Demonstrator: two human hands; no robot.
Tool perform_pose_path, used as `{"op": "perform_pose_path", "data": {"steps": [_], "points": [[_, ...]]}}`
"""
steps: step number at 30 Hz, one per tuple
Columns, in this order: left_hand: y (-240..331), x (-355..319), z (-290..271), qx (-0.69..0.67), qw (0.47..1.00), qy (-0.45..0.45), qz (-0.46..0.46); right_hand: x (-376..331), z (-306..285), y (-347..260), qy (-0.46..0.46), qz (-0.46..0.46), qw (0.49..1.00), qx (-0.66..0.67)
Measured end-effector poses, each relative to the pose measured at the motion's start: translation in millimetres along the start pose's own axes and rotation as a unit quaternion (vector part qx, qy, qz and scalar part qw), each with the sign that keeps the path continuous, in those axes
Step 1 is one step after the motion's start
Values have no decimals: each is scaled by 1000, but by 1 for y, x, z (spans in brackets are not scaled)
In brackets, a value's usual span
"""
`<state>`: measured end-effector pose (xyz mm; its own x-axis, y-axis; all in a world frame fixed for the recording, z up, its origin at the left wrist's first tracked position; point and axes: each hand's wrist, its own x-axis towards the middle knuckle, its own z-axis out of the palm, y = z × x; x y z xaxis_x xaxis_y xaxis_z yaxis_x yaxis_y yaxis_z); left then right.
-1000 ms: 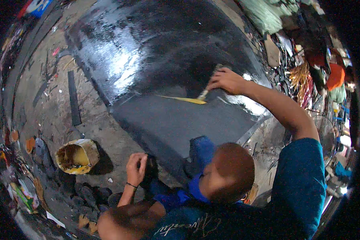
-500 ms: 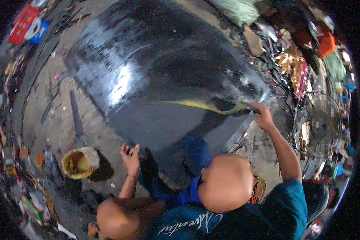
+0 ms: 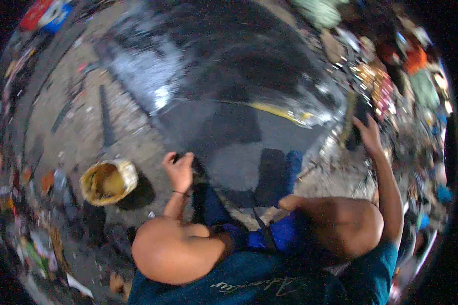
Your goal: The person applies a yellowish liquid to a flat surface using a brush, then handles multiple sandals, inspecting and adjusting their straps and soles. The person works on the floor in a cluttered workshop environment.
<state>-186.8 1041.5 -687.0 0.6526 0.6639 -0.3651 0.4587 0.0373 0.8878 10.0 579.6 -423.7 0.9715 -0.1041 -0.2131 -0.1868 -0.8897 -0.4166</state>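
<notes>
A large black sheet (image 3: pixel 229 66), glossy and smeared in motion, spreads in front of my legs. Its near part (image 3: pixel 213 127) is matte dark grey, and a yellow streak (image 3: pixel 280 113) runs along the boundary between the two. Off the sheet's right side, my right hand (image 3: pixel 369 134) reaches out with thumb and fingers apart. Beside the fingertips is a blurred dark strip with a yellowish edge (image 3: pixel 349 119); contact is unclear. At the sheet's near left edge my left hand (image 3: pixel 180 173) is raised, fingers curled around something small and dark that I cannot make out.
A pale yellowish bucket (image 3: pixel 130 175) with murky contents stands on the dirty floor to the left. Long dark strips (image 3: pixel 107 117) lie beyond it. Heaped scrap (image 3: pixel 371 81) covers the right side, with a pale green bag (image 3: pixel 318 12) at its far end.
My right hand has left the sheet's edge and swung right, where the dark yellow-edged strip now shows. The yellow streak on the sheet looks shorter. My knees have spread and the view has shifted.
</notes>
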Motion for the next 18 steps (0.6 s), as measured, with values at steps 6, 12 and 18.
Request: {"op": "perform_pose_path", "data": {"steps": [6,12,18], "points": [[42,5,18,33,999,2,-25,47,10,27,-60,25,995,-76],[41,20,18,154,984,38,75,78,75,65,43,85,983,-155],[76,89,34,40,994,79,66,102,154,62,3,135,979,-153]]}}
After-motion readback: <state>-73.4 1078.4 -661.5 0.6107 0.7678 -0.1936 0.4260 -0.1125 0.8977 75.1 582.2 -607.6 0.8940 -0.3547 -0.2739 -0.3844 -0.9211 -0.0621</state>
